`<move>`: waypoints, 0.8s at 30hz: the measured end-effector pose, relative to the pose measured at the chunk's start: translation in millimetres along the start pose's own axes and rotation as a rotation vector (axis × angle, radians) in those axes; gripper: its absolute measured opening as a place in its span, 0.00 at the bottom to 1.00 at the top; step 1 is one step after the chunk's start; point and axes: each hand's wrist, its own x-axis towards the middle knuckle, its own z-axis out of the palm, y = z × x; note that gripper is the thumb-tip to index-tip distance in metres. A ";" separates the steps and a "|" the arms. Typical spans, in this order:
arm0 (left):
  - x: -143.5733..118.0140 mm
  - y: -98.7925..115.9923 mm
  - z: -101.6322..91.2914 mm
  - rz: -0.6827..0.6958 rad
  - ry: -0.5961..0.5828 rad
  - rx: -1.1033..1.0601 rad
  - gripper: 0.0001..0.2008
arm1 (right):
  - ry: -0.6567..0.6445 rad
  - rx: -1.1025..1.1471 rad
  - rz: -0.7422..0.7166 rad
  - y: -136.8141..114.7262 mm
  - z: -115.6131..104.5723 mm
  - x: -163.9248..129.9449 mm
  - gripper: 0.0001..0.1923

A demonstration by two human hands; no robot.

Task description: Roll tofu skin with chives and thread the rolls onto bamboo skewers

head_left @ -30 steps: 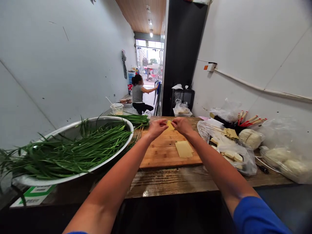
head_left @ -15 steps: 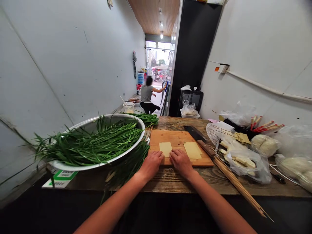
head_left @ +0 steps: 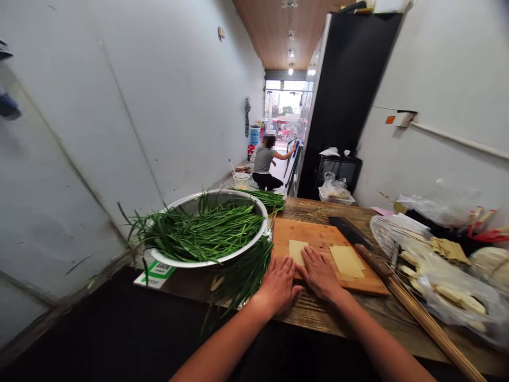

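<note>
Walls of pale grey close you in on both sides, and a rough wooden table [head_left: 318,209] fills the space before you. On its left part stands a wide metal basin [head_left: 254,204] heaped with green chives [head_left: 202,233]; a further bundle of chives [head_left: 242,273] lies on the table just beside it, spilling toward the near edge. To the right of the basin sits a wooden cutting board [head_left: 318,236]. Clear plastic bags [head_left: 433,265] holding pale pieces crowd the table's right end, and a bundle of bamboo skewers [head_left: 429,323] runs along the table toward you from the board's right corner. A cleaver [head_left: 353,236] lies at the board's right edge, blade pointing away from you.

Your left hand [head_left: 278,284] rests flat at the board's near edge, fingers spread and gripping nothing, close to the loose chives. Your right hand [head_left: 320,273] lies beside it, palm down and open, fingers pressing on the near end of a thin yellow sheet [head_left: 297,249] that lies flat on the board. A second yellow sheet [head_left: 347,261] lies on the board just to the right of that hand, untouched.

Far down the corridor, another person [head_left: 265,167] crouches near the bright doorway.
</note>
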 end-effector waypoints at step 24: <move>-126.3 -139.0 -123.1 -0.250 0.379 -0.182 0.14 | -0.278 -0.264 -0.581 -159.0 -15.5 263.6 0.11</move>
